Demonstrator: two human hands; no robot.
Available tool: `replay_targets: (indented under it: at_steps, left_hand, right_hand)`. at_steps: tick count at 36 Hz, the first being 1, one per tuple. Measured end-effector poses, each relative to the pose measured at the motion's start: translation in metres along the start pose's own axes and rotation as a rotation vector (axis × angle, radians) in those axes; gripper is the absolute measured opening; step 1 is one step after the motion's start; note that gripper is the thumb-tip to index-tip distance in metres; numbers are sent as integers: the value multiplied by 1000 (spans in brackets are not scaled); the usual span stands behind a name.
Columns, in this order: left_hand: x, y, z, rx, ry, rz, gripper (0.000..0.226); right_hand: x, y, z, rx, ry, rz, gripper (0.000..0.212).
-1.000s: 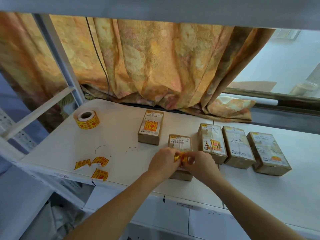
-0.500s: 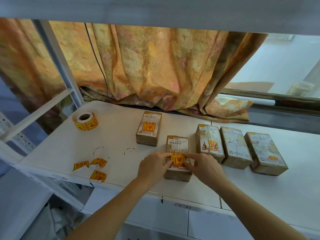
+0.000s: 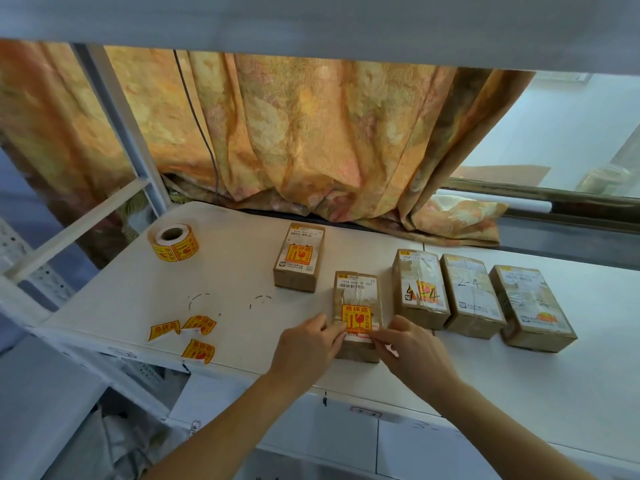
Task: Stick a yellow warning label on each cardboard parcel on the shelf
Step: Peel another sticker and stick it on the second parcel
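Several cardboard parcels lie on the white shelf (image 3: 225, 282). The front parcel (image 3: 358, 292) carries a yellow warning label (image 3: 356, 318) lying flat on its top. My left hand (image 3: 308, 344) presses the label's lower left corner and my right hand (image 3: 405, 344) presses its lower right corner. A parcel behind it to the left (image 3: 300, 258) bears a yellow label. Three parcels stand in a row to the right (image 3: 419, 289), (image 3: 472, 296), (image 3: 531, 306). A roll of yellow labels (image 3: 173, 242) lies at the far left.
Three loose yellow labels (image 3: 195, 332) lie curled near the shelf's front left edge. An orange floral curtain (image 3: 294, 140) hangs behind the shelf. A white upright post (image 3: 124, 133) stands at the left. Another shelf board (image 3: 311, 26) runs overhead.
The label, first held bunched between my fingertips above the front parcel, now lies spread flat on its top. My hands have moved apart to its lower corners.
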State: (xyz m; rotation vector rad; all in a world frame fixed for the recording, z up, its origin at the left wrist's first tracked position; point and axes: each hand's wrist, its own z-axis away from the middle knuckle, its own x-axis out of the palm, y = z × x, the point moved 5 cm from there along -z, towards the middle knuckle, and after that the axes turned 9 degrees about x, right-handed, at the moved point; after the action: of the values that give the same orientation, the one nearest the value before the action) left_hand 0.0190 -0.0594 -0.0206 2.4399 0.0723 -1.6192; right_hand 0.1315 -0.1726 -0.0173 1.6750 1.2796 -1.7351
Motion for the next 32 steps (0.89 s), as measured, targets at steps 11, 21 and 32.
replay_targets:
  at_steps: [11, 21, 32]
  left_hand:
    - [7, 0, 13, 82, 94, -137, 24]
    - [8, 1, 15, 152, 57, -229, 33]
    - [7, 6, 15, 108, 76, -198, 32]
  right_hand:
    - [6, -1, 16, -76, 126, 33, 21]
    - [4, -3, 15, -97, 166, 65, 29]
    - [6, -5, 18, -61, 175, 34, 30]
